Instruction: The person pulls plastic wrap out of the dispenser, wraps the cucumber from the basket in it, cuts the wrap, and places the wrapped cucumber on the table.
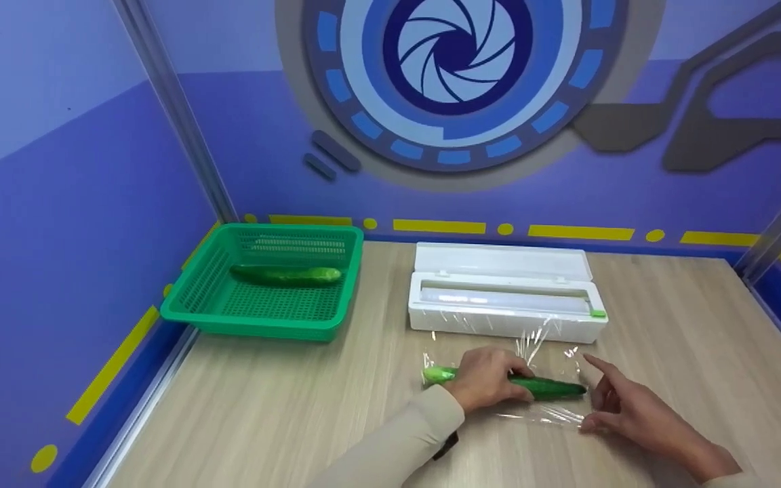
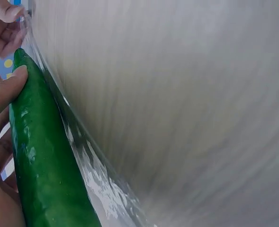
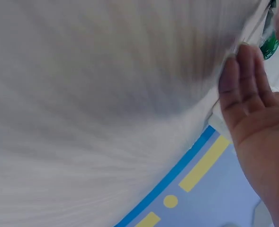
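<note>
My left hand (image 1: 484,377) grips a dark green cucumber (image 1: 552,388) around its middle, fingers over the top and thumb on the near side. The cucumber lies sideways on a sheet of clear plastic wrap (image 1: 556,412), its pale end to the left. In the left wrist view the wrap (image 2: 101,184) runs along the cucumber's side. Just past the dark tip, my right hand (image 1: 641,412) is at the wrap's right edge, index finger extended and thumb low. The right wrist view shows this hand (image 3: 260,111) with its fingers fairly straight.
Behind the hands stands a white wrap dispenser (image 1: 506,327), lid raised, with a roll (image 1: 499,299) inside and film coming over its front. A green basket (image 1: 262,327) at the back left holds another cucumber (image 1: 285,275). Blue-purple panels (image 1: 390,196) border the wooden table (image 1: 282,413).
</note>
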